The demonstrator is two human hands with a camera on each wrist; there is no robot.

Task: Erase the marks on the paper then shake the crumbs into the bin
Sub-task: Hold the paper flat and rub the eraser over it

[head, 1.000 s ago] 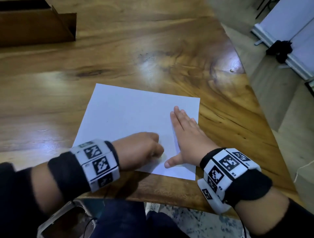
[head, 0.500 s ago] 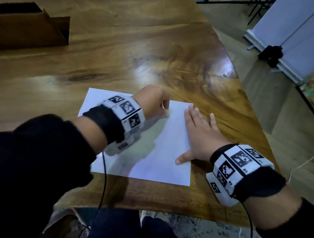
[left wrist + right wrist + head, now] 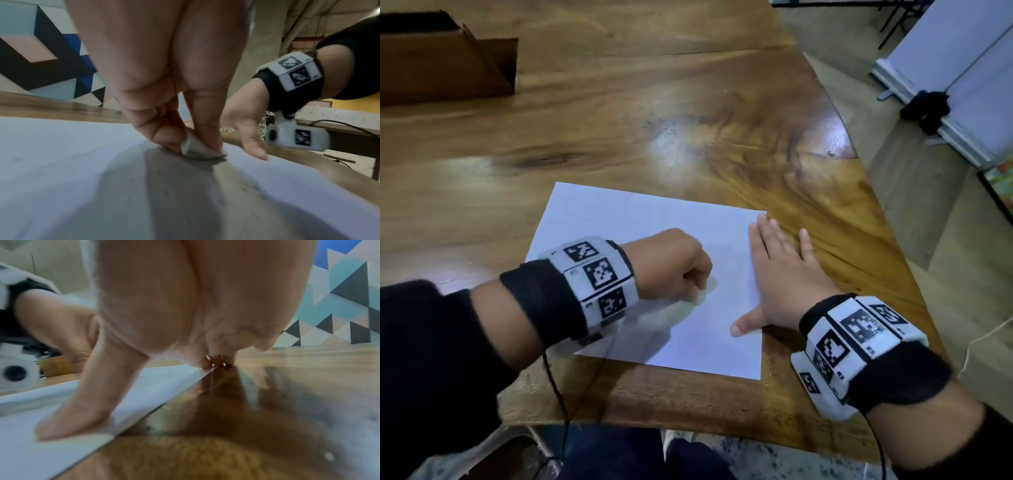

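A white sheet of paper [image 3: 640,226] lies on the wooden table [image 3: 619,102]. My left hand [image 3: 674,267] is curled over the middle of the sheet and pinches a small white eraser [image 3: 195,150] against the paper [image 3: 82,162]. The eraser is hidden under the fist in the head view. My right hand [image 3: 784,274] lies flat on the sheet's right edge, fingers straight, thumb [image 3: 78,410] spread onto the paper [image 3: 24,443], the other fingers partly over the wood. Marks on the sheet are too faint to make out.
A brown cardboard box [image 3: 441,58] stands at the table's far left. The table's curved right edge [image 3: 866,192] drops to the floor, where a white panel [image 3: 962,68] stands. Something metallic shows below the near edge [image 3: 482,452].
My left hand, with the eraser, went up the sheet and has come back down toward the middle. My right hand has stayed flat on the right edge, shifted slightly outward.
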